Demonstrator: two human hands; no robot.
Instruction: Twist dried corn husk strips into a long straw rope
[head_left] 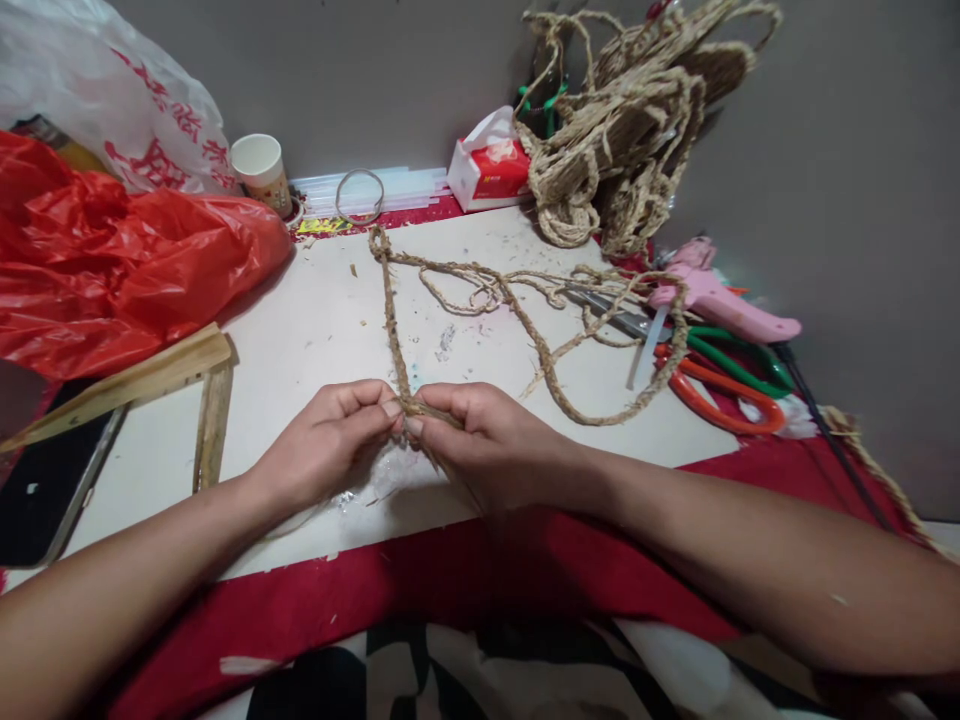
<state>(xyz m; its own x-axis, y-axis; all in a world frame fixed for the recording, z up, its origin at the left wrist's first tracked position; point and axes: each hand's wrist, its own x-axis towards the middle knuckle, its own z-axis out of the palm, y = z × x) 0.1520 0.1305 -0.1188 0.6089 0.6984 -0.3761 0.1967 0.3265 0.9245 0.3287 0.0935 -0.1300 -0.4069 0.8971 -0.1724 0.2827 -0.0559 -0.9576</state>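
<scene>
The brown cord (391, 320) looks rough and bristly, looped at upper centre; left hand (330, 440) and right hand (499, 445) pinch its loose strands (439, 413) mid-frame. Its twist looks uneven.

2 hands (337, 435), 1 cup (261, 172), 1 phone (46, 492)

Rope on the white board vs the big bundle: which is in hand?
The rope on the white board, running from a small loop to the left hand and right hand, which pinch it; neither touches the big bundle beside the tissue pack.
</scene>
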